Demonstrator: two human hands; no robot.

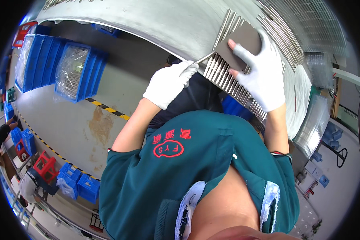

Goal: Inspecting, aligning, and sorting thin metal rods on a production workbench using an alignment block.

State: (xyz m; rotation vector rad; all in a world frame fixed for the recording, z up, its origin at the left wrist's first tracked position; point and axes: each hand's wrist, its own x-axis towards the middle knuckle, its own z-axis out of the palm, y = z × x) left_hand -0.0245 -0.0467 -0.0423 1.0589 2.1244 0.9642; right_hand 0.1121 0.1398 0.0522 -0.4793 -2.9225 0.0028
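My left hand (169,85), in a white glove, is closed around a thin metal rod (205,59) at the table's near edge. The rod's far end points toward a row of shiny metal rods (224,74) lying side by side. A flat grey-brown plate (244,35) rests over part of this row. My right hand (264,74), in a white glove with some fingertips bare, grips the plate, fingers across its top and around its right edge. The rods under the plate and palm are hidden.
More metal rods (282,38) lie farther right on the pale table covering (168,24). Clear plastic trays (318,28) are stacked beyond them. Blue crates (90,74) with plastic-wrapped rods stand on the floor at left, near black-and-yellow tape (108,109). A person (30,186) is at far lower left.
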